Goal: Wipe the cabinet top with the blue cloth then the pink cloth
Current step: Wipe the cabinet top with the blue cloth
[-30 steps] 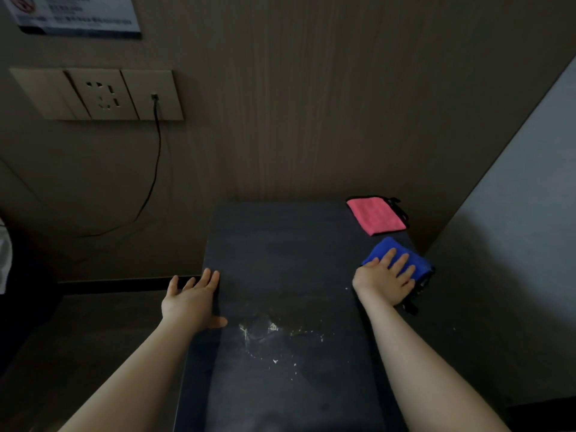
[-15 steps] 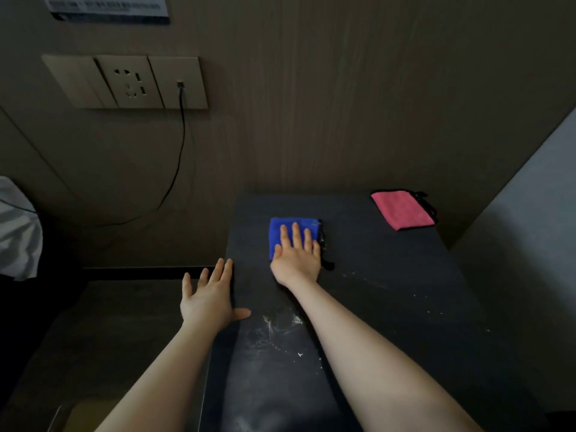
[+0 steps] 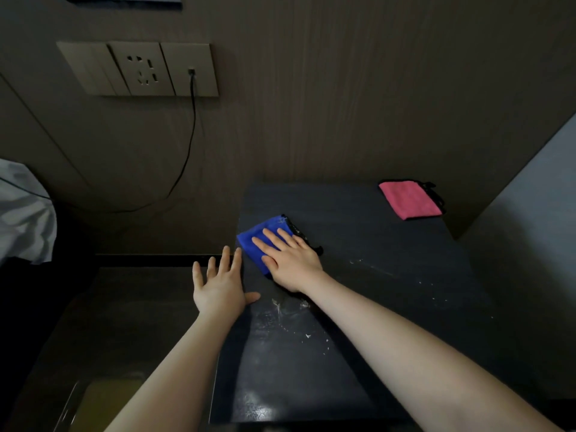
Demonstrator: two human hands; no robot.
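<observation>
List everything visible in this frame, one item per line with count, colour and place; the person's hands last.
cabinet top: 1, dark grey, centre, white smears near front
blue cloth: 1, blue, left edge of top, under right hand
pink cloth: 1, pink, back right corner of top
wall socket panel: 1, beige, wall upper left
cable: 1, black, plugged into panel, hanging down
white fabric: 1, white, far left edge
left hand: open, flat at the top's left edge
right hand: flat, pressing blue cloth
</observation>
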